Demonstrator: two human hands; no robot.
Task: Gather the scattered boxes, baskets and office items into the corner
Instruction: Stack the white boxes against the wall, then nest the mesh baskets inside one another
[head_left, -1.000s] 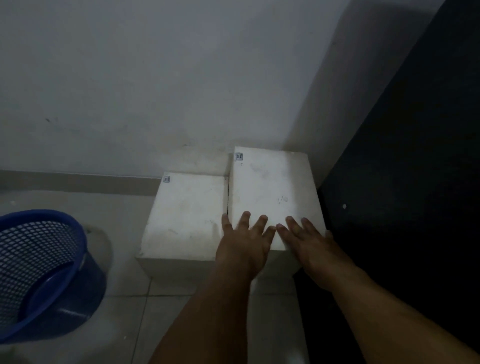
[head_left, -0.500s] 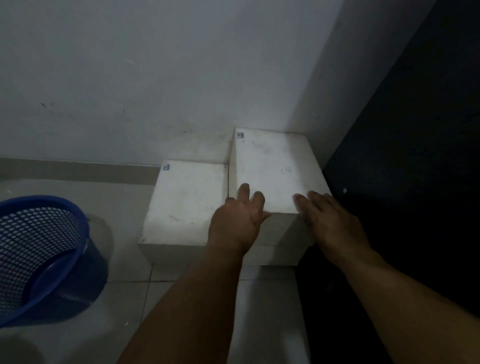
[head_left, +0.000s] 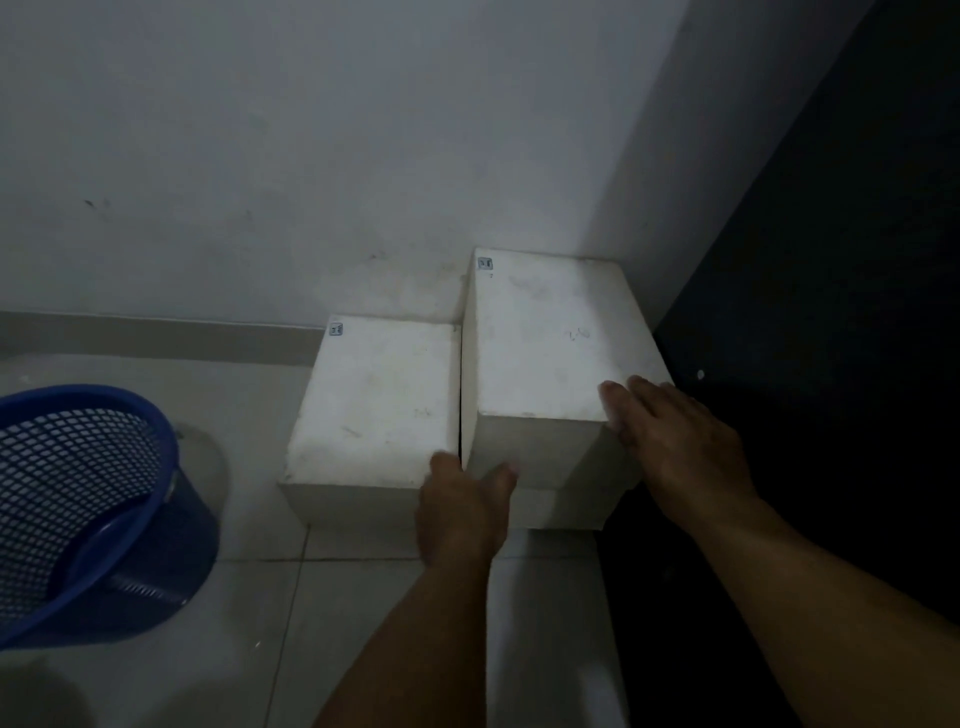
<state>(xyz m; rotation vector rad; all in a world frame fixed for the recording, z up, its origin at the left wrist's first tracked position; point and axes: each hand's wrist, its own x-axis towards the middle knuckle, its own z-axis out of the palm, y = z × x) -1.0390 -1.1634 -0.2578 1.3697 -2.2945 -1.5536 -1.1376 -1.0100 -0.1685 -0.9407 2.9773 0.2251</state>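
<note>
Two white boxes stand in the corner against the wall. The low white box (head_left: 379, 400) is on the left. The tall white box (head_left: 550, 338) is on the right, stacked on another white box (head_left: 563, 506) whose front edge shows beneath it. My left hand (head_left: 462, 501) is against the front faces where the low and tall boxes meet, holding nothing. My right hand (head_left: 675, 436) rests with straight fingers on the tall box's front right top corner. A blue mesh basket (head_left: 78, 493) lies tilted on the floor at the left.
A white wall (head_left: 311, 156) runs behind the boxes, with a grey skirting strip (head_left: 156, 335) at its foot. A dark panel (head_left: 831, 312) closes the right side next to the stacked boxes. Pale floor tiles (head_left: 249, 623) lie between the basket and my arms.
The tall box has slid back toward the wall. My left hand dropped from its top to the front faces. My right hand shifted to the box's right front corner.
</note>
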